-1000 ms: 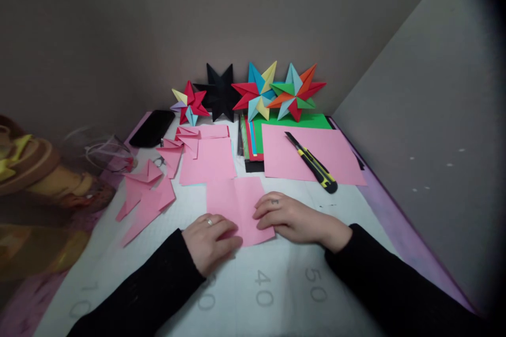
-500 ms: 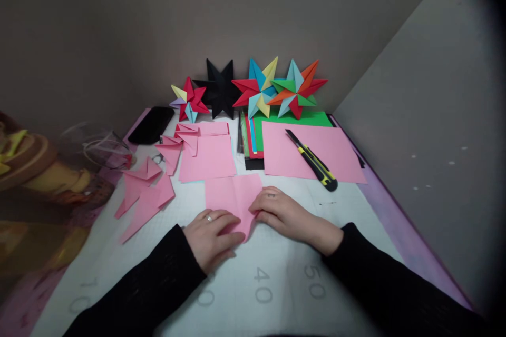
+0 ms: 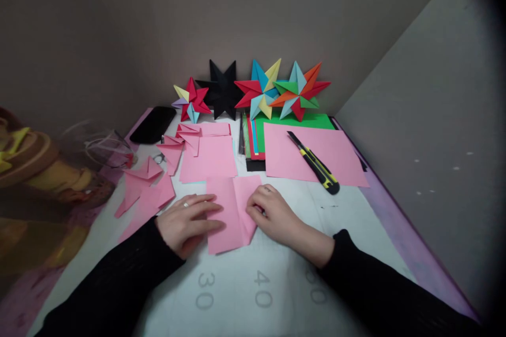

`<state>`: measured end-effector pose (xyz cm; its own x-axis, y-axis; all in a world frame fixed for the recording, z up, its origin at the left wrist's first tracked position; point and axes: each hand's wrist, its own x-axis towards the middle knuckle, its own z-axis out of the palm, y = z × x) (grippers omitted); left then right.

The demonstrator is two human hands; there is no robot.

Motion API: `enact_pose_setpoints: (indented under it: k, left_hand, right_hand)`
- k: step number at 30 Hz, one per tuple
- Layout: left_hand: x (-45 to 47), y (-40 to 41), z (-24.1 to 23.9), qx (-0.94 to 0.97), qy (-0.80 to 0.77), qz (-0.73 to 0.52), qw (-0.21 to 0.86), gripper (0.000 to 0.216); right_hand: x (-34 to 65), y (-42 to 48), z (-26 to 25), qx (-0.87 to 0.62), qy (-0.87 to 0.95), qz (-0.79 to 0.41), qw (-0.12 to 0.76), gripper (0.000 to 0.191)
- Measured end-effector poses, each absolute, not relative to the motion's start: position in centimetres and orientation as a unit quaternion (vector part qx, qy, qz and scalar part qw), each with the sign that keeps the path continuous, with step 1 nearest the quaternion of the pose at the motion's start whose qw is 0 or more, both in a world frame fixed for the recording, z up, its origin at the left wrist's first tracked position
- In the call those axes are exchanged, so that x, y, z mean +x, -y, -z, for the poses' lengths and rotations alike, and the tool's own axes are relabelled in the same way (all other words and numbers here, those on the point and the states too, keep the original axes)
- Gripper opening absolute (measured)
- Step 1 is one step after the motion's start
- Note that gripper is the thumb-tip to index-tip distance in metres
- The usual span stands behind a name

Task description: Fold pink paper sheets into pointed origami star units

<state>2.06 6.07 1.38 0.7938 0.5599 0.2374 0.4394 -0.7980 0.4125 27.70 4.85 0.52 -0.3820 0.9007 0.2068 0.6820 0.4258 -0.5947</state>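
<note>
A pink sheet of origami paper (image 3: 226, 202) lies in front of me, creased down its middle, with its near right corner folded in. My left hand (image 3: 190, 224) rests flat on the sheet's left side, fingers stretched out and apart. On the right edge, by the folded corner, my right hand (image 3: 272, 216) has its fingers curled together and pressed down on the paper. Folded pink paper pieces (image 3: 144, 189) lie to the left of my left hand. Beyond the sheet is a stack of pink squares (image 3: 208, 159).
A utility knife (image 3: 314, 163) lies on a large pink sheet (image 3: 276, 152) at the right. Several paper stars, among them a black star (image 3: 222, 89), lean against the wall. A phone (image 3: 153, 125) sits at the back left. Clear glasses (image 3: 106, 148) and clutter stand left.
My left hand has moved left off the folded corner and opened flat, uncovering the sheet's near left part. My right hand has curled its fingers and shifted slightly along the right edge.
</note>
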Motion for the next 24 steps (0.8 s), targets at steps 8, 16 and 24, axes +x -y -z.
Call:
enact_pose_setpoints:
  k: [8, 16, 24]
  left_hand:
    - [4.0, -7.6, -1.1, 0.916, -0.274, -0.178, 0.233, 0.030]
    - [7.3, -9.0, -1.0, 0.912, -0.356, -0.034, 0.201, 0.021]
    - [7.9, -8.2, -0.8, 0.884, -0.437, 0.012, 0.164, 0.029]
  right_hand:
    - [27.4, -5.1, -0.1, -0.504, 0.809, -0.179, 0.244, 0.013]
    - [26.9, -5.0, -0.2, -0.517, 0.822, -0.148, 0.188, 0.010]
    - [26.3, -5.0, -0.6, -0.538, 0.830, -0.084, 0.116, 0.009]
